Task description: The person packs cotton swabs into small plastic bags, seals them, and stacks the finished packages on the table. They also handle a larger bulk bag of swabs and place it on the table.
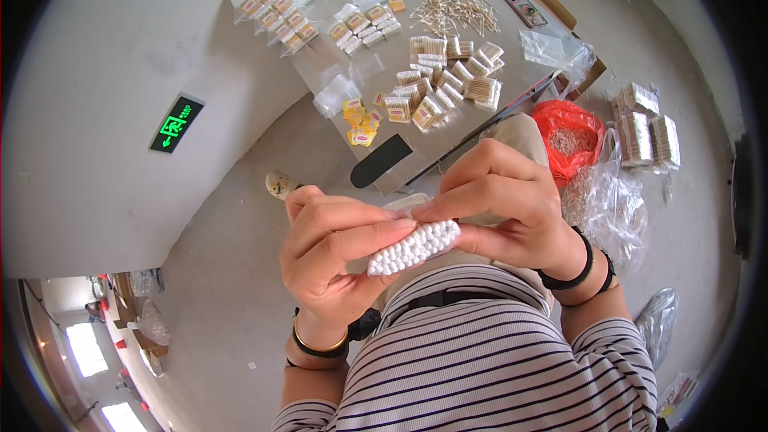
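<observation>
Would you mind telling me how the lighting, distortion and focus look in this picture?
Head view: soft, even daylight with faint shadows; strong fisheye bending and a dark rim; the white cotton-swab bundle held by the left hand and right hand is sharp; the grey table looks bright, without harsh glare.

Both hands (336, 252) (500, 200) raised, fingers pinched tog.

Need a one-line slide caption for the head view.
Both hands, left hand and right hand, pinch a bundle of cotton swabs above a board of sorted swab packs.

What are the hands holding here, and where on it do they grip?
A bundle of cotton swabs, white tips toward the camera. The left hand pinches its left end and long sides; the right hand grips its right end.
</observation>
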Demonstrator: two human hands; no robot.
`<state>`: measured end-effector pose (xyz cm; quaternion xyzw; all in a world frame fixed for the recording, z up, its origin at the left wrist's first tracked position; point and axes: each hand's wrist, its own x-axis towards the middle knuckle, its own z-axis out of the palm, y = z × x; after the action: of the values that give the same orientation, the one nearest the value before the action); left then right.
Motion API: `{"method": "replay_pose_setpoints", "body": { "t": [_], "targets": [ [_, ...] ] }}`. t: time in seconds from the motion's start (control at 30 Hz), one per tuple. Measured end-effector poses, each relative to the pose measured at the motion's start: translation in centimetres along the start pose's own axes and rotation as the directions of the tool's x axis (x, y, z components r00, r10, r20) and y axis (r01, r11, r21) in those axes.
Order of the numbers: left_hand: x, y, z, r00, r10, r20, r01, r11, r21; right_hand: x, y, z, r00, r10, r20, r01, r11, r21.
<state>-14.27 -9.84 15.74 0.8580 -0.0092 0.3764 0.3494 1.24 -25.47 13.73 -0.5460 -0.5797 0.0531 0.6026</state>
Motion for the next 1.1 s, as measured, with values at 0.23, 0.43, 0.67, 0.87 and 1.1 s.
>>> {"method": "replay_pose_setpoints", "body": {
  "t": [0.23,0.43,0.67,0.87,1.1],
  "targets": [
    [0.2,-0.3,-0.8,0.998,0.051,0.044,-0.051,0.999,0.0,-0.1,-0.1,-0.6,0.996,-0.089,-0.002,0.088,0.987,-0.131],
    [0.2,-0.5,0.0,1.0,-0.017,-0.018,0.014,0.989,-0.146,0.0,0.2,-0.5,0.994,-0.111,0.02,0.112,0.991,-0.073],
    [0.6,-0.4,-0.3,0.983,0.17,0.073,-0.176,0.981,0.082,-0.3,0.5,0.0,0.995,-0.094,0.032,0.097,0.993,-0.072],
    [-0.3,-1.0,-0.7,1.0,0.007,0.004,-0.007,1.0,-0.028,0.2,1.1,-0.2,0.995,0.034,0.098,-0.033,0.999,-0.008],
    [-1.2,-4.3,1.4,0.754,-0.654,-0.067,0.319,0.453,-0.833,-0.5,3.7,3.2,0.952,0.3,0.063,-0.305,0.909,0.283]
  ]
}}
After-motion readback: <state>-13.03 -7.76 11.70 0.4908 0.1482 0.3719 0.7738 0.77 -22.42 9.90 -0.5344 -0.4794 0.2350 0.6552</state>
